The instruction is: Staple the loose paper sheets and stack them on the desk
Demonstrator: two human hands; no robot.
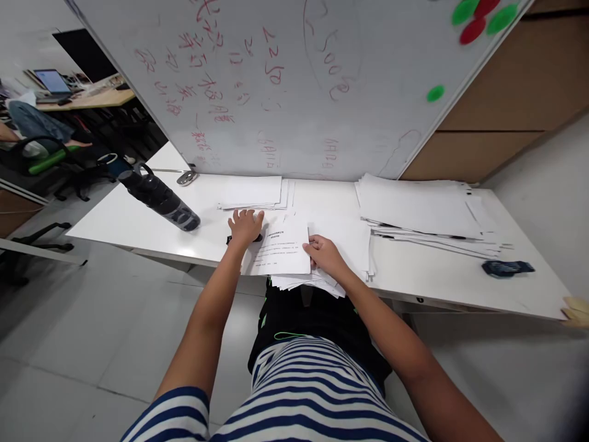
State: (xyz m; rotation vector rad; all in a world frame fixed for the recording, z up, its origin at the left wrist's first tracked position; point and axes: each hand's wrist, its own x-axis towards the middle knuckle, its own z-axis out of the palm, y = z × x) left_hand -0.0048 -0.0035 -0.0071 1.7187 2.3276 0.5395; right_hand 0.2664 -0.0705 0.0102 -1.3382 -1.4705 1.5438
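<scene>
My left hand [245,225] rests on a small black object [257,238] at the left edge of a printed sheet [281,250], fingers curled over it. My right hand [323,253] pinches the right edge of that sheet, which lies on top of a stack of papers [343,245] overhanging the front edge of the white table [138,221].
A dark water bottle [159,196] stands at the table's left. A thin paper pile [255,193] lies at the back, a large pile [423,212] at the right, a dark object [506,267] beyond it. A whiteboard [294,80] leans behind. Another person sits far left.
</scene>
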